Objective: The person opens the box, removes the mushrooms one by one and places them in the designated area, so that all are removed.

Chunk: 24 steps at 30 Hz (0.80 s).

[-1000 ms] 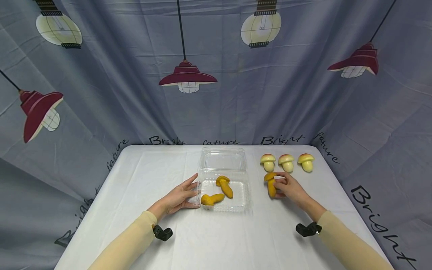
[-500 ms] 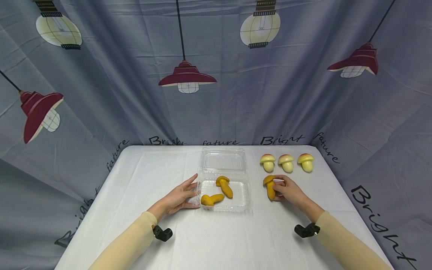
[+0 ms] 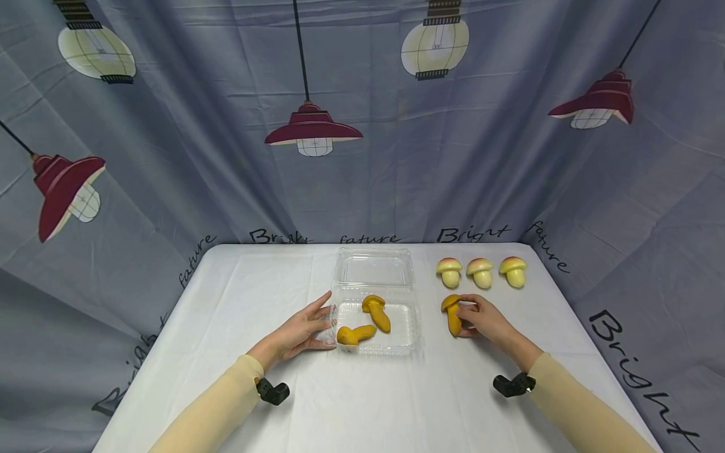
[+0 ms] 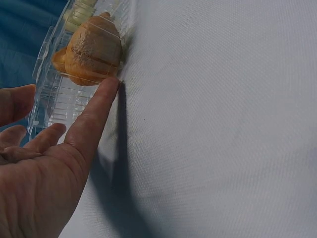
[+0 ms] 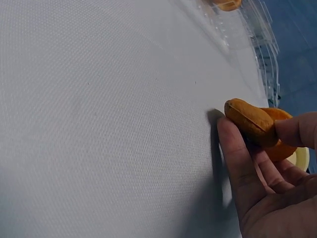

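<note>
In the head view, my left hand (image 3: pixel 301 328) touches the left side of the clear plastic container (image 3: pixel 417 327), its fingers spread. One fingertip (image 4: pixel 110 85) meets the wall low down, beside a brown-yellow toy mushroom (image 4: pixel 94 49) seen through the plastic. Two such mushrooms lie inside: one upper middle (image 3: pixel 377 313), another at lower left (image 3: pixel 355 335). To the right of the container, my right hand (image 3: pixel 486 319) pinches a third brown-yellow mushroom (image 3: pixel 454 314) by its stem, cap pointing away from me. The right wrist view shows this stem (image 5: pixel 247 118) between thumb and fingers, close to the tablecloth.
The container's hinged lid (image 3: pixel 375 269) lies folded back behind it. Three pale yellow mushrooms with reddish caps stand in a row at back right: left (image 3: pixel 450 274), middle (image 3: pixel 481 275), right (image 3: pixel 514 274). A white cloth covers the table (image 3: pixel 362 402); a grey printed curtain (image 3: pixel 362 189) hangs behind.
My right hand has drawn slightly toward me with the pinched mushroom, then stayed nearly still over the last half second. My left hand and the container have not moved.
</note>
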Available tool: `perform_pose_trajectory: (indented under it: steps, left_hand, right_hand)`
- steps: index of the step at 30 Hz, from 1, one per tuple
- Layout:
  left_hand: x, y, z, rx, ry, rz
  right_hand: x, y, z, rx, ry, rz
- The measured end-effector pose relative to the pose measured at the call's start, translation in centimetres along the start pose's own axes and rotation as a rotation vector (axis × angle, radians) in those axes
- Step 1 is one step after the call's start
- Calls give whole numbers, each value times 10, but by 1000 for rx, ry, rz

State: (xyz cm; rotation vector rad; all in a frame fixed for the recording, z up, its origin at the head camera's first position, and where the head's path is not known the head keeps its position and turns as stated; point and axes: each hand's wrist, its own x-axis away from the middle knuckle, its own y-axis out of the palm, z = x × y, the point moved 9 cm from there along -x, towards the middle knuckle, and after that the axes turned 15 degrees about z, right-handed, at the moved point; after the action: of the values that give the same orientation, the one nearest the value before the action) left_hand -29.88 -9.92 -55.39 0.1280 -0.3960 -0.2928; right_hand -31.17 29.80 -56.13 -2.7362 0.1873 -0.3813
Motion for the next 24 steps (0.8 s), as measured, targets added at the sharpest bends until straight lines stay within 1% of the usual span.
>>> perform_pose_trajectory:
  steps: [6,13,24]
  left_hand:
    - [0,0,0,-3,1,0]
    - [0,1,1,-9,9,-5]
    - [-1,0,0,2,-3,-1]
  right_hand:
    - [0,1,1,7,18,2]
    - [1,-1,-1,9,4,10]
    - [2,-5,-1,2,0,23]
